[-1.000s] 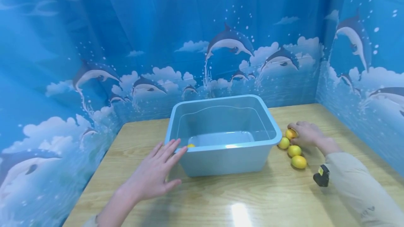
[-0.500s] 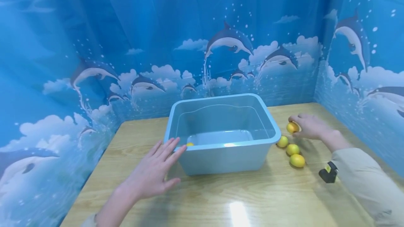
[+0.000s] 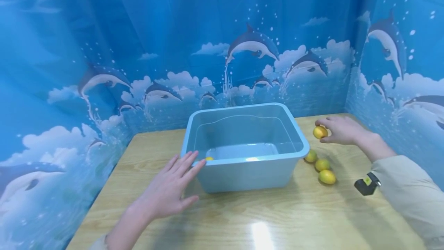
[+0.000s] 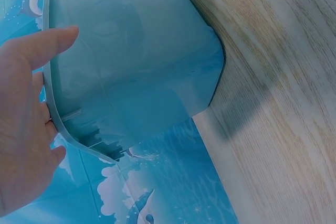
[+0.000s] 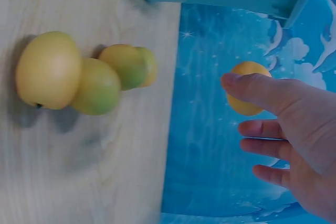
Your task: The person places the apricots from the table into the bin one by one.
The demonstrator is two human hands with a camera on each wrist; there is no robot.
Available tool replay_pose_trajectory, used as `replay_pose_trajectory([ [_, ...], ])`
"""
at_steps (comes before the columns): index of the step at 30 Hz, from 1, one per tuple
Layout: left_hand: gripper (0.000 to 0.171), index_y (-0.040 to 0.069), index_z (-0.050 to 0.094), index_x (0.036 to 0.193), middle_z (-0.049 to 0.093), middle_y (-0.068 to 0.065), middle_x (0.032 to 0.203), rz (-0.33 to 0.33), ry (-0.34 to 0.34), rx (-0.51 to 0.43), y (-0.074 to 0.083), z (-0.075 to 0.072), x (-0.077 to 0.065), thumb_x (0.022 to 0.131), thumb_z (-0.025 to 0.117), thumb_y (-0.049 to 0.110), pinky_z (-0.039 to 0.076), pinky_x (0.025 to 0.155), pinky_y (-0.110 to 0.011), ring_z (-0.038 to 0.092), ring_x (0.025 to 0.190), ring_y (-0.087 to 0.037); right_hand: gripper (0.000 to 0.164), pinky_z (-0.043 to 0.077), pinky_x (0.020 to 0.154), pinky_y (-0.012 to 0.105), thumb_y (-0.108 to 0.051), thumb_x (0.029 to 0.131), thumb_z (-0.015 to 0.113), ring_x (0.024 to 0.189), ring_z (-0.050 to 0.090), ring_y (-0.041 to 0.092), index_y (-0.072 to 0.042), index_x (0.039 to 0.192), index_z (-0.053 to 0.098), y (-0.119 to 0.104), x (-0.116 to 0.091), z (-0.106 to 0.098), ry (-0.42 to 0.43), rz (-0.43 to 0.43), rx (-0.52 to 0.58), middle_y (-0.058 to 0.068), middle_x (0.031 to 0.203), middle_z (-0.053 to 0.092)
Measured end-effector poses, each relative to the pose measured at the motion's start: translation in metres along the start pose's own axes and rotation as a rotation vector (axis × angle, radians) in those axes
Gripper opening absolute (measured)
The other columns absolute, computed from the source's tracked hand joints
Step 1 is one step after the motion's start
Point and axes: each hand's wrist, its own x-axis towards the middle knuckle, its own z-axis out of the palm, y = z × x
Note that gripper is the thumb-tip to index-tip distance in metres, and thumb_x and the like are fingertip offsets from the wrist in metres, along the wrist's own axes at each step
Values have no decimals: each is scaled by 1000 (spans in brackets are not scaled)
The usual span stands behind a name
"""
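My right hand [image 3: 341, 130] holds a lemon [image 3: 320, 132], orange-yellow and oval, between thumb and fingers, raised above the table's far right part. In the right wrist view the thumb crosses the held lemon [image 5: 247, 90], while the other fingers hang apart below. Several lemons [image 3: 327, 177] lie close together on the table, right of a light blue plastic bin [image 3: 243, 176]. Straight fingers of my left hand [image 3: 170, 188] rest at the bin's near left rim; in the left wrist view its thumb [image 4: 58, 43] points across the bin's outer wall.
A yellow fruit [image 3: 209, 158] shows just above the near rim inside the bin. The wooden table [image 3: 222, 227] meets a blue dolphin curtain [image 3: 173, 49] at the back and sides. A black wrist device [image 3: 367, 184] hangs at the right sleeve.
My right hand has picked the lemon out of the group, lifted it and moved slightly farther back. The left hand stays at the bin's rim.
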Motion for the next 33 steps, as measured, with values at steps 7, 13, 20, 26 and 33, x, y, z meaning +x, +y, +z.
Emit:
replay_pose_trajectory([
  [7,92,16,16,150,11,-11,154,-3,1,-4,1,1,2,80,63,51,9,113,-46,17,139,-29,50,48,63,45,-29,77,74,86,57,30,-5,117,56,-3,6,-24,-33,48,27,12,98,60],
  [13,92,15,17,150,11,-11,154,-9,4,-10,2,3,1,79,64,51,9,113,-46,17,139,-30,50,48,64,46,-29,79,73,88,57,31,-5,119,55,-9,16,-46,-27,40,18,13,102,59],
  [20,92,14,18,149,12,-12,153,-6,8,-4,1,3,2,79,64,51,9,113,-45,18,138,-30,47,46,59,40,-27,78,74,79,55,25,-6,115,56,-20,29,-67,-8,8,-18,9,92,57],
  [26,92,14,18,149,11,-12,154,-9,7,1,1,2,2,79,64,51,7,113,-45,17,139,-30,41,47,62,42,-24,78,75,81,55,26,-8,112,56,-30,43,-78,9,-22,-25,8,91,57],
  [33,92,14,17,150,11,-11,154,-6,10,10,0,2,1,79,64,51,7,113,-45,17,139,-29,38,47,66,43,-22,79,73,84,54,26,-10,112,57,-42,55,-85,0,-20,-23,8,93,57],
])
